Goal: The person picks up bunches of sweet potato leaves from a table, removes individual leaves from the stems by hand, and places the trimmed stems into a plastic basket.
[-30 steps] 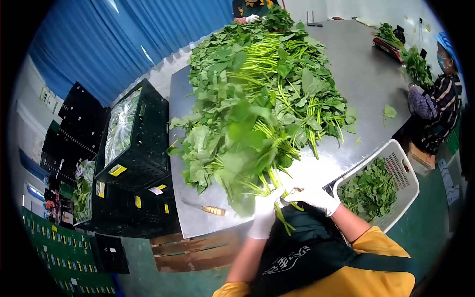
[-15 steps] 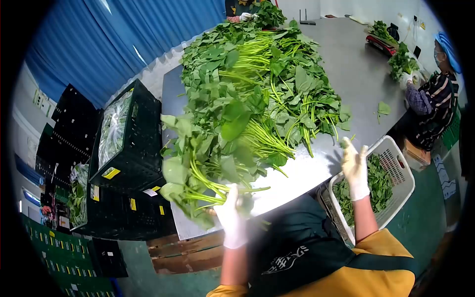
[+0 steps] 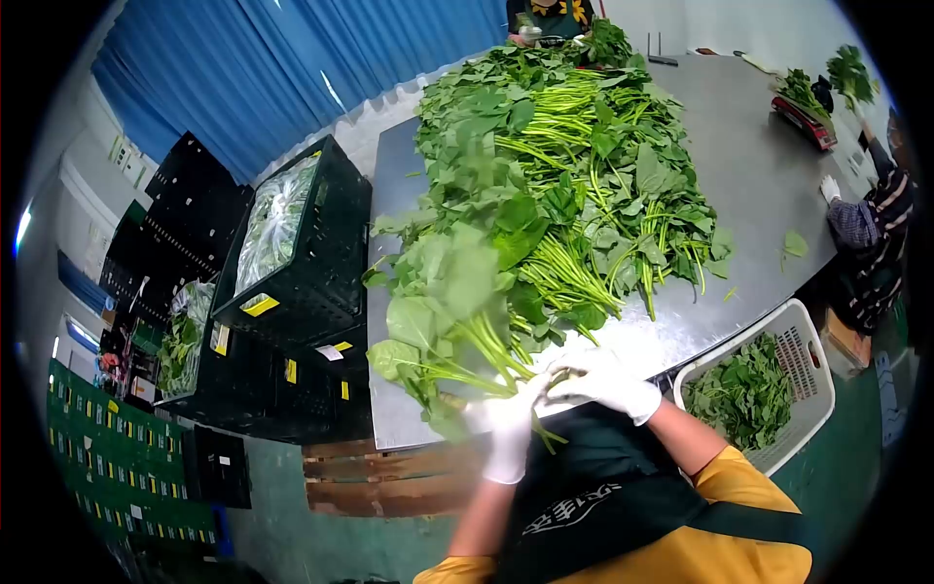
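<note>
Head view: The left hand [image 3: 506, 428] is closed around the stems of a leafy bunch [image 3: 413, 321], held above the near edge of the metal bench [image 3: 759, 146]. The right hand [image 3: 611, 386] has bent fingers beside the stems; whether they pinch anything cannot be told. A large leafy pile [image 3: 652, 175] lies beyond; a white basket [image 3: 825, 394] of greens stands at the right. The bunch is probably light, with flexible stems and soft, easily bruised leaves. Grip the gathered stems, clear of the leaves.
</note>
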Motion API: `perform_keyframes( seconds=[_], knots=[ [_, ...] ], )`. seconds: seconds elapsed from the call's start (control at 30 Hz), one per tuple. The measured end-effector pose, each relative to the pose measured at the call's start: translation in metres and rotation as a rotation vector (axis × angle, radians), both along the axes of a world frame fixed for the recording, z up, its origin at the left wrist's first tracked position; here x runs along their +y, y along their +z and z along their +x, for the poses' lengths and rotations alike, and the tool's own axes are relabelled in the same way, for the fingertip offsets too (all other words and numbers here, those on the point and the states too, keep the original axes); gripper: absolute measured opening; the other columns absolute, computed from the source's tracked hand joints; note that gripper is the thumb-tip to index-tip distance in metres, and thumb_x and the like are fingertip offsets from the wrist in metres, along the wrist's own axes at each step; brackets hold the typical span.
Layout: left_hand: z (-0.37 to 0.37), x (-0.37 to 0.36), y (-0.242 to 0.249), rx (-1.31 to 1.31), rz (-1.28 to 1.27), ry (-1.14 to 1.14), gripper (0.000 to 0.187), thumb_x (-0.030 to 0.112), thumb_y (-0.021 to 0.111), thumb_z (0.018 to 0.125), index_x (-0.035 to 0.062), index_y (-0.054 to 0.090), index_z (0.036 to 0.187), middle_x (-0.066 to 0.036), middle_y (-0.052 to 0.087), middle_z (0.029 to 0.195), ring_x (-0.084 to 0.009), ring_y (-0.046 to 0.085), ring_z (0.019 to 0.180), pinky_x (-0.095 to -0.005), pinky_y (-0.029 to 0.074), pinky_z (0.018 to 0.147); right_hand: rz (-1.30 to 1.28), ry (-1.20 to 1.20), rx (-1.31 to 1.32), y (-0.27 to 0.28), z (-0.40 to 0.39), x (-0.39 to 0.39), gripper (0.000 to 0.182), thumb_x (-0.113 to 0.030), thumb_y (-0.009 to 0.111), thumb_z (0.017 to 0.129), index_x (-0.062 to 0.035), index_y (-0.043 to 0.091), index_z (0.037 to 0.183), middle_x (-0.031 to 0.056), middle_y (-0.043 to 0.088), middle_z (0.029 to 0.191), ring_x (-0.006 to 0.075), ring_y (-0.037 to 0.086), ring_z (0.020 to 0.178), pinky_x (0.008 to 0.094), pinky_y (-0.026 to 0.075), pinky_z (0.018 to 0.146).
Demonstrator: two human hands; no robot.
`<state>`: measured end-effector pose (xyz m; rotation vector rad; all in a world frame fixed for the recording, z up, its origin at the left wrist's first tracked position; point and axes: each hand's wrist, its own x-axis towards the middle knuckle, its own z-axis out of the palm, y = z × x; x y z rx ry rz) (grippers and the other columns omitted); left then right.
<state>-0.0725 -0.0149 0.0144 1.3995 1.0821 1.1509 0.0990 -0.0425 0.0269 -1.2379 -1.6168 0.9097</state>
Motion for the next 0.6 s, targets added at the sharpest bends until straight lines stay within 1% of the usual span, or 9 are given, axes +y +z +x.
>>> perform_keyframes(
  seconds=[0.03,0.07,0.13,0.17,0.2,0.33,0.43,0.47,0.6],
  knots=[
    [0.006,-0.006,0.003,0.016,0.170,-0.061,0.015,0.005,0.072,0.078,-0.0010,0.064,0.090,-0.003,0.063,0.080,-0.0085,0.058,0.069,-0.0213,0.048,0.063,0.084,-0.032,0.008,0.000,-0.008,-0.004,0.024,-0.011,0.069,0.079,0.0010,0.066,0.099,0.0068,0.066,0.085,0.0118,0.061,0.075,0.0238,0.049,0.070],
    [0.011,-0.010,0.011,-0.087,-0.081,-0.066,0.014,0.004,0.071,0.078,-0.0003,0.064,0.089,-0.002,0.062,0.080,-0.0073,0.056,0.067,-0.0205,0.046,0.060,0.196,-0.057,-0.101,-0.008,-0.009,-0.005,0.023,-0.011,0.069,0.079,0.0006,0.066,0.099,0.0066,0.066,0.084,0.0119,0.061,0.074,0.0242,0.049,0.069],
    [0.014,-0.006,0.004,-0.221,-0.184,-0.118,0.013,0.003,0.070,0.079,0.0003,0.063,0.089,-0.001,0.061,0.080,-0.0066,0.055,0.066,-0.0199,0.045,0.059,0.308,-0.083,-0.213,-0.017,-0.009,-0.008,0.023,-0.011,0.069,0.079,0.0003,0.066,0.099,0.0063,0.066,0.083,0.0120,0.061,0.073,0.0247,0.049,0.067],
    [0.015,-0.005,0.007,-0.355,-0.287,-0.161,0.011,0.003,0.070,0.080,0.0008,0.063,0.088,-0.001,0.060,0.080,-0.0059,0.054,0.065,-0.0193,0.044,0.059,0.209,-0.084,-0.079,-0.018,-0.010,-0.012,0.021,-0.010,0.068,0.079,-0.0002,0.067,0.098,0.0062,0.066,0.082,0.0122,0.060,0.071,0.0252,0.049,0.066],
    [0.015,-0.006,0.014,-0.214,-0.187,-0.170,0.008,0.002,0.067,0.082,0.0010,0.062,0.088,-0.001,0.060,0.079,-0.0054,0.053,0.065,-0.0185,0.044,0.058,0.110,-0.084,0.054,-0.018,-0.010,-0.014,0.019,-0.010,0.068,0.080,-0.0006,0.068,0.097,0.0061,0.066,0.081,0.0125,0.060,0.070,0.0257,0.048,0.065],
    [0.022,-0.006,0.013,-0.343,-0.338,-0.217,0.007,0.002,0.066,0.083,0.0002,0.062,0.088,-0.002,0.060,0.076,-0.0064,0.055,0.065,-0.0185,0.043,0.057,-0.111,-0.185,0.200,-0.004,-0.012,-0.024,0.015,-0.008,0.065,0.081,0.0006,0.068,0.093,0.0076,0.065,0.079,0.0118,0.061,0.071,0.0256,0.048,0.065],
    [0.031,-0.011,0.023,-0.351,-0.231,-0.176,0.009,0.000,0.067,0.081,0.0001,0.063,0.089,-0.002,0.060,0.076,-0.0068,0.055,0.062,-0.0192,0.043,0.055,-0.007,-0.258,0.108,-0.020,-0.009,-0.026,0.015,-0.006,0.064,0.082,0.0028,0.067,0.095,0.0066,0.065,0.079,0.0110,0.061,0.072,0.0233,0.049,0.064],
    [0.031,-0.011,0.022,-0.234,-0.157,-0.120,0.011,-0.001,0.069,0.080,0.0009,0.062,0.088,-0.002,0.061,0.075,-0.0071,0.054,0.060,-0.0201,0.043,0.054,-0.148,-0.273,0.367,-0.022,-0.012,-0.027,0.013,-0.004,0.064,0.083,0.0043,0.066,0.093,0.0063,0.065,0.080,0.0111,0.061,0.070,0.0222,0.050,0.063],
    [0.027,-0.014,0.018,-0.309,-0.239,-0.079,0.010,0.002,0.067,0.081,0.0038,0.059,0.087,-0.002,0.059,0.080,-0.0083,0.053,0.067,-0.0207,0.042,0.061,-0.115,-0.385,0.422,-0.018,-0.008,-0.033,0.011,-0.007,0.060,0.084,0.0033,0.064,0.081,0.0073,0.064,0.077,0.0120,0.062,0.070,0.0243,0.048,0.065]
  ],
)
